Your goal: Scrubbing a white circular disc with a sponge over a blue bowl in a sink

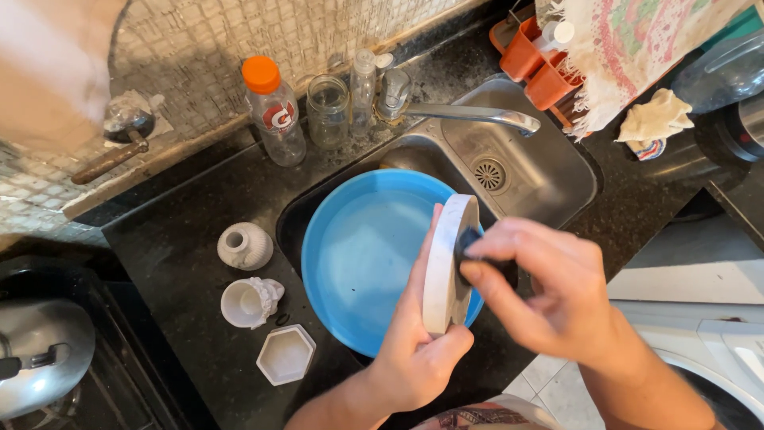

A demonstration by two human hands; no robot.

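My left hand (pixel 418 350) grips a round white marbled dish (pixel 446 267) on its edge, above a blue basin (pixel 358 255) of water that sits in the steel sink (pixel 549 183). My right hand (pixel 549 287) presses a small dark scrubber (pixel 468 241) against the dish's face. Both hands are over the basin's right rim.
On the black counter left of the basin stand a round white vase (pixel 245 245), a white ruffled cup (pixel 251 302) and a white hexagonal dish (pixel 286 354). A clear bottle with orange cap (pixel 273 111), a glass jar (pixel 328 110) and the tap (pixel 477 113) line the back. A kettle (pixel 40 354) is far left.
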